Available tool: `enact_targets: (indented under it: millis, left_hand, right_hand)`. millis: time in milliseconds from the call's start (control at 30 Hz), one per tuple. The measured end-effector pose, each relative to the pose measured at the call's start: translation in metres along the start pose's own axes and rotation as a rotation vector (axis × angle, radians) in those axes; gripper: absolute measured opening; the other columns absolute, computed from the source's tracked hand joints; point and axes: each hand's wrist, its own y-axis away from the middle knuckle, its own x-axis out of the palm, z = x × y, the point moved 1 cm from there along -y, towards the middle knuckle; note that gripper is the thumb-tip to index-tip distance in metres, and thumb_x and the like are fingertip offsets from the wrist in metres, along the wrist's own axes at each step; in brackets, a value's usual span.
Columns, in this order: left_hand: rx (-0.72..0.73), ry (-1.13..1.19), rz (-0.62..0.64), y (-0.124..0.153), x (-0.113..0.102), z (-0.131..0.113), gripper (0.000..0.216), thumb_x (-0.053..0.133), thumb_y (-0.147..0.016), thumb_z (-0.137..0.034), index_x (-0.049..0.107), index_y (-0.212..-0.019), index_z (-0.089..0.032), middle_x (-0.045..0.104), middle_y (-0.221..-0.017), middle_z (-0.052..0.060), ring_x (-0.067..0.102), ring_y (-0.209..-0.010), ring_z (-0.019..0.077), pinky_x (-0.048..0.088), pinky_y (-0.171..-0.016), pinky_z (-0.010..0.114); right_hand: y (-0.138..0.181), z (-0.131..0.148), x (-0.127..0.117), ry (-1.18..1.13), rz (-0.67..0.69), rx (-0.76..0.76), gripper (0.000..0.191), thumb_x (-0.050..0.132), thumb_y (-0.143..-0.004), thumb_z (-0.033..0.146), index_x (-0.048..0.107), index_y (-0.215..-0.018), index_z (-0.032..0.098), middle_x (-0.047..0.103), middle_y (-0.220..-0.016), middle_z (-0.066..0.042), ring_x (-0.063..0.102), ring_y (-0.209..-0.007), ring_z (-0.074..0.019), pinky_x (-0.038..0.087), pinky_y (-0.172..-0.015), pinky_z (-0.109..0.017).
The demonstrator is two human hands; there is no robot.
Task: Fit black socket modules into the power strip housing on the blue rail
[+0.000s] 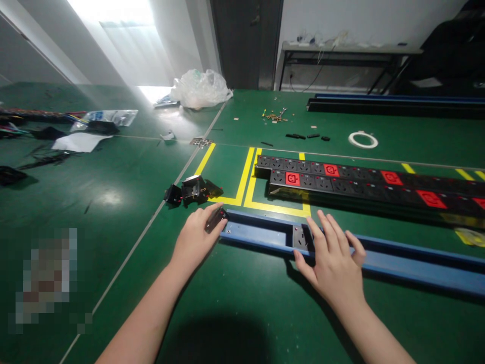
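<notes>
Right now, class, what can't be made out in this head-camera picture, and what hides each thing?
All in the head view:
- Blue channel: right end cut off by the picture's edge; the stretch beside the socket module covered by the right hand.
- Black end piece: partly covered by the left hand.
- Brass-coloured bits: too small to identify.
- Lower-left patch: pixelated.

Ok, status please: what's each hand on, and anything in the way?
Left hand gripping black piece at rail's end. Right hand spread over blue rail, by socket. Loose parts clear of rail.
</notes>
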Motion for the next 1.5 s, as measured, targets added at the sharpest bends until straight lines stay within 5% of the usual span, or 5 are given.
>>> enact_targets:
  millis: [300, 467, 767, 1500]
  left_hand:
    - [0.055, -0.109, -0.105, -0.003, 0.003, 0.004, 0.031, 0.047, -0.092, -0.044, 0.057, -0.11, -0.02, 0.058, -0.106, 0.008, 0.053, -0.102, 0.0246, 0.045, -0.091, 0.039]
    - [0.066, 0.077, -0.102, -0.005, -0.001, 0.003, 0.039, 0.045, -0.093, -0.042, 0.054, -0.127, -0.026, 0.058, -0.111, 0.006, 0.056, -0.104, 0.0208, 0.044, -0.096, 0.036]
    - [-0.14, 0.361, -0.1, -0.001, -0.006, 0.001, 0.034, 0.041, -0.094, -0.049, 0.062, -0.096, -0.022, 0.065, -0.098, -0.001, 0.059, -0.095, 0.0169, 0.042, -0.081, 0.025]
    - [-0.19, 0.396, -0.216, 0.006, 0.011, -0.002, 0.049, 0.021, -0.097, -0.055, 0.058, -0.106, -0.023, 0.062, -0.103, 0.003, 0.058, -0.097, 0.0175, 0.044, -0.089, 0.029]
  right_hand:
    - [0.002, -0.009, 0.014, 0.083, 0.066, -0.059, 0.064, 0.051, -0.088, 0.062, 0.059, -0.124, 0.01, 0.064, -0.118, -0.014, 0.057, -0.106, -0.0284, 0.033, -0.092, -0.043]
    - [0.001, -0.007, 0.017, 0.079, 0.038, -0.013, 0.065, 0.05, -0.087, 0.066, 0.06, -0.122, 0.013, 0.065, -0.115, -0.012, 0.057, -0.104, -0.0273, 0.033, -0.091, -0.042]
    - [0.002, 0.002, 0.015, -0.001, 0.019, 0.014, 0.064, 0.052, -0.086, 0.067, 0.062, -0.119, 0.013, 0.065, -0.115, -0.014, 0.055, -0.105, -0.0266, 0.03, -0.092, -0.04]
    - [0.001, 0.006, 0.014, -0.019, 0.031, 0.025, 0.06, 0.051, -0.087, 0.062, 0.062, -0.119, 0.012, 0.065, -0.115, -0.014, 0.056, -0.105, -0.0274, 0.031, -0.092, -0.042]
